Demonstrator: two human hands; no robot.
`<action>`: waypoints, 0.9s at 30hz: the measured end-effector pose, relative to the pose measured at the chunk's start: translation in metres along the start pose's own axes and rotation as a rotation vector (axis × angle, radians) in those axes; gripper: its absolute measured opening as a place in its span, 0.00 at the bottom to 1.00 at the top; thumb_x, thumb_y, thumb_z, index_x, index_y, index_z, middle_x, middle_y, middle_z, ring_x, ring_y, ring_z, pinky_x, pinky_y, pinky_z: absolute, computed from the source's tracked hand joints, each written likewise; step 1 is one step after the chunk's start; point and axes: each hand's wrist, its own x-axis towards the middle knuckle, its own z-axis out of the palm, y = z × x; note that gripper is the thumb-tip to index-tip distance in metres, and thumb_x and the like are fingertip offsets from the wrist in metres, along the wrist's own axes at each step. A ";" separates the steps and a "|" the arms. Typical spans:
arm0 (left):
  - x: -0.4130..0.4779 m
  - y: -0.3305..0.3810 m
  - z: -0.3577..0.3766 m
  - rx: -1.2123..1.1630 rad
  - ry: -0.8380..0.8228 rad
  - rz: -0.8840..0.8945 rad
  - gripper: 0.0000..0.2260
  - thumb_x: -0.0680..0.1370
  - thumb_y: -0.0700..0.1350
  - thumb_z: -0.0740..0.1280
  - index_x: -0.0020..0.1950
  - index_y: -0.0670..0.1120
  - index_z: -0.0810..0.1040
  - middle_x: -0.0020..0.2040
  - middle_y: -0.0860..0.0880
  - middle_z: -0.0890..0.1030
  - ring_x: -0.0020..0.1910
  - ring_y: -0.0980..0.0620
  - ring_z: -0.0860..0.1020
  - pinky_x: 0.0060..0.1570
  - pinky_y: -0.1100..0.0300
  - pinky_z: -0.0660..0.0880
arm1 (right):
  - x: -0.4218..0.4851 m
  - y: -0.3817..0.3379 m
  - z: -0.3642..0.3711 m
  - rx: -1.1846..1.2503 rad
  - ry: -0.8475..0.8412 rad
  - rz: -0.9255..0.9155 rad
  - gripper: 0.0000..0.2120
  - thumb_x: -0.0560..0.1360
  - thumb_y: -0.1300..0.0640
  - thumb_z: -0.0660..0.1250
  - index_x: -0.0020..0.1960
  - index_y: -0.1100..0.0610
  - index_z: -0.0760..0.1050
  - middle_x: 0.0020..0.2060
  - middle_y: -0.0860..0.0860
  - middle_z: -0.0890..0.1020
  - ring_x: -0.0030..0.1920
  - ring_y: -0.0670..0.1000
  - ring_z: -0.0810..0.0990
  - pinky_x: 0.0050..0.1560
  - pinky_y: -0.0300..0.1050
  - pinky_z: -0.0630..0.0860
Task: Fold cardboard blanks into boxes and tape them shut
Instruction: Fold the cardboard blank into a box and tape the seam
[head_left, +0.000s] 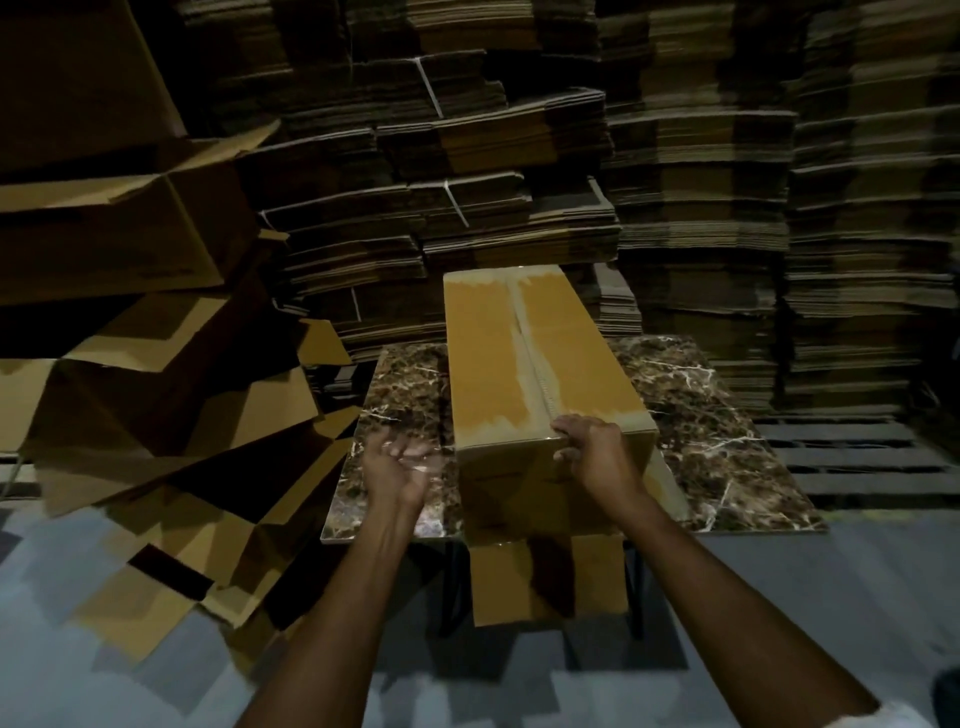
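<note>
A long folded cardboard box (524, 343) lies lengthwise on a marble-patterned table (711, 431). Clear tape runs along its top centre seam. Its open near-end flaps (519, 582) hang down past the table's front edge. My right hand (597, 452) grips the box's near top edge, with the fingers over the top and the thumb on the end face. My left hand (400, 462) hovers just left of the box above the table, blurred. Its fingers curl round something clear and shiny that looks like a tape roll (418, 460).
Tall stacks of flat cardboard blanks (727, 218) fill the wall behind and to the right of the table. A heap of folded open boxes (156, 374) leans at the left, close to the table edge. Wooden pallets (852, 457) lie at the right. Grey floor shows in front.
</note>
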 end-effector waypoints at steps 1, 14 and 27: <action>0.000 0.011 -0.001 0.074 0.031 0.020 0.17 0.83 0.47 0.60 0.35 0.50 0.61 0.26 0.53 0.63 0.22 0.55 0.61 0.24 0.64 0.66 | -0.001 0.000 0.000 0.011 0.012 0.001 0.24 0.72 0.71 0.72 0.65 0.56 0.81 0.65 0.53 0.81 0.66 0.50 0.78 0.68 0.48 0.76; -0.041 -0.045 0.013 1.759 -0.481 0.887 0.15 0.76 0.52 0.74 0.59 0.52 0.76 0.61 0.51 0.74 0.61 0.52 0.70 0.57 0.51 0.76 | -0.018 0.013 -0.014 -0.117 0.134 -0.052 0.31 0.66 0.57 0.82 0.67 0.56 0.76 0.69 0.55 0.76 0.72 0.59 0.69 0.73 0.58 0.66; -0.038 -0.071 0.032 1.953 -0.410 0.996 0.13 0.74 0.42 0.74 0.58 0.47 0.79 0.56 0.51 0.79 0.59 0.48 0.67 0.53 0.54 0.63 | -0.064 -0.034 0.020 0.898 0.331 0.716 0.13 0.82 0.58 0.67 0.65 0.54 0.80 0.55 0.47 0.82 0.55 0.46 0.78 0.48 0.34 0.72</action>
